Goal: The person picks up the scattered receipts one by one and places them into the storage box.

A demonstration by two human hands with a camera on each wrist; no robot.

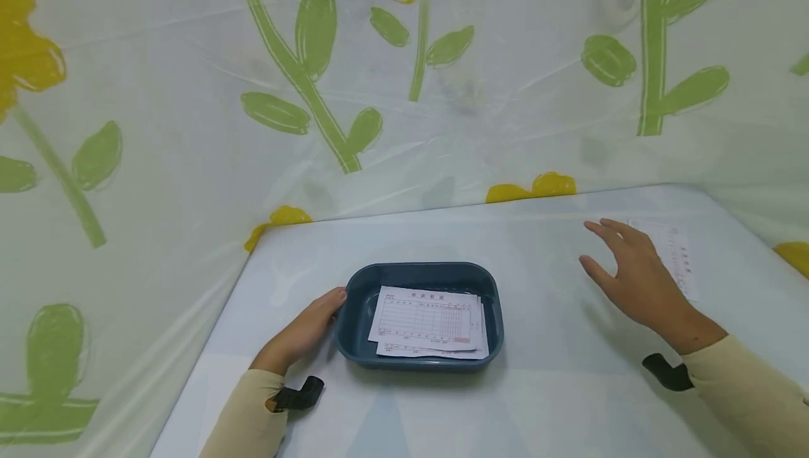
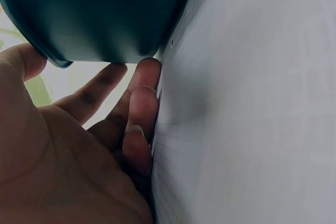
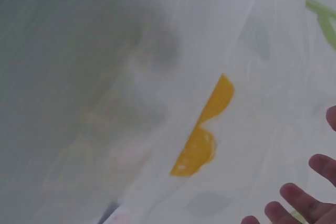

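- White table, walled by flower-printed plastic sheeting.
- Blue tray holding printed forms.
- Left hand against the tray's left wall, fingers loosely extended, touching, gripping nothing.
- Right hand spread open, empty, hovering beside a loose form just past the fingertips.

head view high, forward-down — wrist views close

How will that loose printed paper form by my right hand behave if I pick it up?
The thin printed paper form lies flat on the table, so it is probably light and floppy. Flush with the smooth surface, its edge may be hard to lift; it may slide under the right hand.
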